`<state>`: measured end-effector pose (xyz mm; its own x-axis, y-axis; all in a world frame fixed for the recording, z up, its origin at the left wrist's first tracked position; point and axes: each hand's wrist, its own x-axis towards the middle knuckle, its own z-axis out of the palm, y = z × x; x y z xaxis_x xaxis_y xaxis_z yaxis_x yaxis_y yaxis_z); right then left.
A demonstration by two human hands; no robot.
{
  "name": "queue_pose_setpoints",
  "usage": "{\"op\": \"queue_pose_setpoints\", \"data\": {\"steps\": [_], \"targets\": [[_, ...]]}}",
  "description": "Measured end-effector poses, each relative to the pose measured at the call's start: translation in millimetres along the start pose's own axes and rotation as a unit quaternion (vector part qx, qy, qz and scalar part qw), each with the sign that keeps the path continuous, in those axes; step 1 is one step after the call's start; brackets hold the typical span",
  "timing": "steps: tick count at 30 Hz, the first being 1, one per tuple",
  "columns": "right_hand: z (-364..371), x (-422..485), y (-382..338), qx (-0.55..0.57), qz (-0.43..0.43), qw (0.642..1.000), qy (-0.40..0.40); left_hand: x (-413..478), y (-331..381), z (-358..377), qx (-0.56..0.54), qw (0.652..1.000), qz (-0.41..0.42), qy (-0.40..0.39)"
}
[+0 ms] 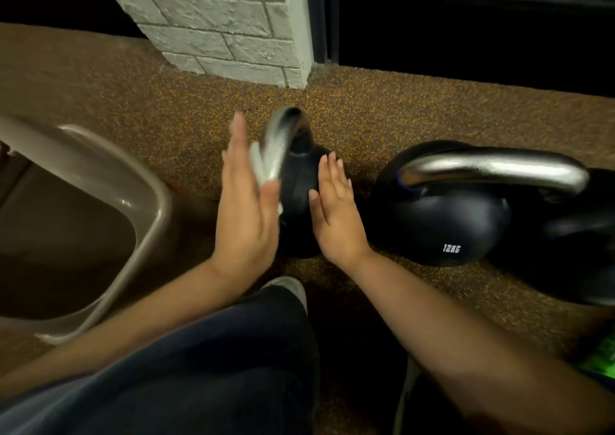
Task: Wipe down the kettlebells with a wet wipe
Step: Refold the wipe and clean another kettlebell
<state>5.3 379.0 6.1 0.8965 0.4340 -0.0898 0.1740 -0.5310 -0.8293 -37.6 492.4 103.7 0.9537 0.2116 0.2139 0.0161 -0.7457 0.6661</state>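
Note:
A small black kettlebell [301,182] with a shiny steel handle stands on the speckled floor between my hands. My left hand [244,208] is flat against its left side, pressing a white wet wipe [261,163] onto the handle. My right hand [334,208] rests flat on its right side with fingers straight and holds nothing. A larger black kettlebell [449,215] marked 12KG stands to the right, its steel handle turned across the view. A third dark kettlebell [579,235] sits at the far right, partly cut off.
A beige plastic bin [100,201] stands on the left, close to my left arm. A white brick pillar [233,25] rises just behind the small kettlebell. My knee in dark trousers and a grey shoe [289,288] fill the foreground. Something green [599,358] lies at the right edge.

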Motion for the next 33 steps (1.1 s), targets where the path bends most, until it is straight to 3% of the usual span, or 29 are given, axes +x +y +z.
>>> {"op": "queue_pose_setpoints", "data": {"steps": [2, 5, 12, 15, 18, 21, 23, 25, 27, 30, 33], "targets": [[0, -1, 1, 0.002, -0.004, 1.0, 0.0, 27, 13, -3, 0.14, 0.988, -0.011, -0.066], [-3, -2, 1, 0.003, -0.006, 1.0, -0.006, 52, 16, -1, 0.208, 0.967, -0.048, -0.137], [-4, -1, -1, 0.007, 0.002, 1.0, -0.008, 74, 14, -3, 0.112, 0.968, -0.135, -0.18], [-5, -2, -1, 0.013, -0.006, 1.0, -0.013, 51, 16, -5, 0.186, 0.967, -0.068, -0.16], [-6, -2, -1, 0.014, -0.01, 1.0, -0.016, 23, 11, 0, 0.354, 0.926, 0.076, -0.11], [-7, -1, 0, 0.009, -0.006, 1.0, -0.027, 3, -1, 3, 0.404, 0.9, 0.129, -0.096], [-9, 1, 0, 0.01, -0.003, 0.999, -0.034, -12, -9, 3, 0.355, 0.923, 0.136, -0.066], [-9, 1, 0, 0.01, -0.003, 0.999, -0.035, -25, -13, 3, 0.189, 0.978, 0.077, -0.039], [-8, 1, 0, 0.008, -0.007, 1.0, -0.025, -34, -16, 7, 0.024, 1.0, 0.007, -0.001], [-7, 0, 0, 0.014, -0.008, 1.0, -0.016, -46, -17, 9, -0.121, 0.985, -0.113, 0.039], [-6, -1, 2, 0.018, -0.01, 1.0, -0.015, -46, -24, 8, -0.287, 0.902, -0.322, 0.023]]}}
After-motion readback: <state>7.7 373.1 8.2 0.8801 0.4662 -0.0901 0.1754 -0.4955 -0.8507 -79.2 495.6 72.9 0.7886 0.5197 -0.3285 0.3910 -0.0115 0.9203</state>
